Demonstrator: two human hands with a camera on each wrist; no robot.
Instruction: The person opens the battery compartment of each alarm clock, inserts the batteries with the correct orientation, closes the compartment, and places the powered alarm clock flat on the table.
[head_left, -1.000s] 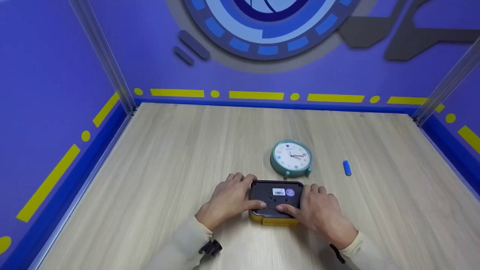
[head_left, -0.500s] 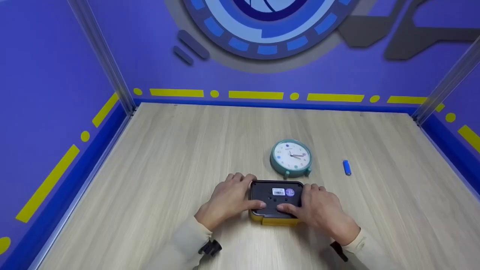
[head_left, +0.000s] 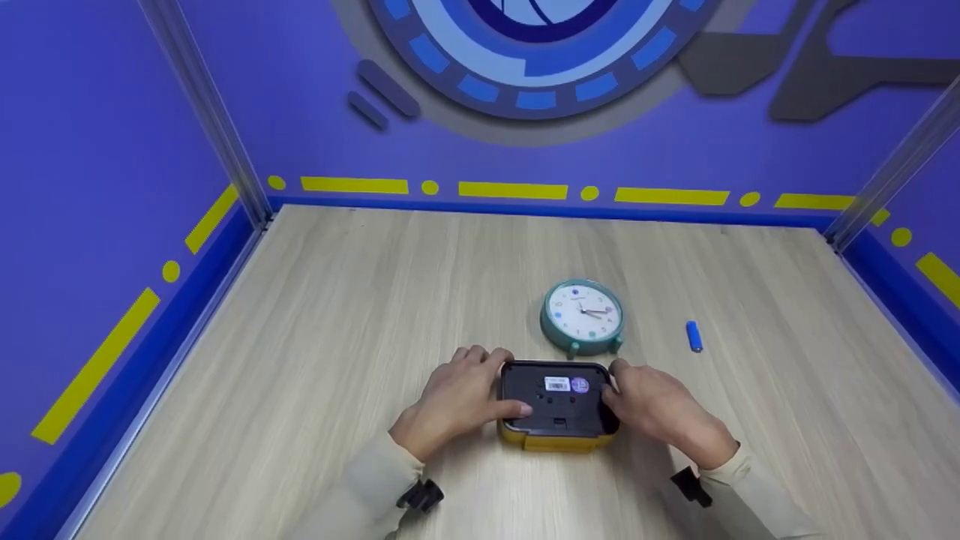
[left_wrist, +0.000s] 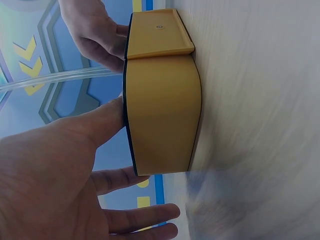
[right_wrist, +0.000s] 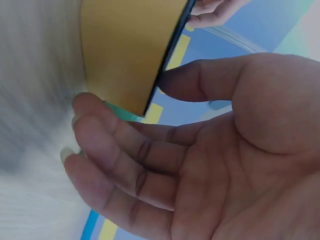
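A box-shaped device with yellow sides and a black back panel (head_left: 559, 406) sits on the table, the panel facing up. Two stickers and a small notch mark the panel. My left hand (head_left: 459, 399) holds the device's left end, thumb on the panel, index finger at the far edge. At the right end, my right hand (head_left: 664, 409) has its thumb on the black rim; its other fingers (right_wrist: 120, 165) curl beside the yellow side (right_wrist: 122, 50). Just beyond the device lies a round green alarm clock (head_left: 583, 316), face up. The device's underside is hidden.
A small blue battery (head_left: 694, 336) lies on the wooden table (head_left: 360, 300), right of the alarm clock. Purple-blue panels (head_left: 525, 165) with metal corner posts (head_left: 202, 105) enclose the back and sides.
My right hand has shifted right, its thumb drawn back from the middle of the panel to the right rim. The notch is now uncovered. My left hand and the device stay in place.
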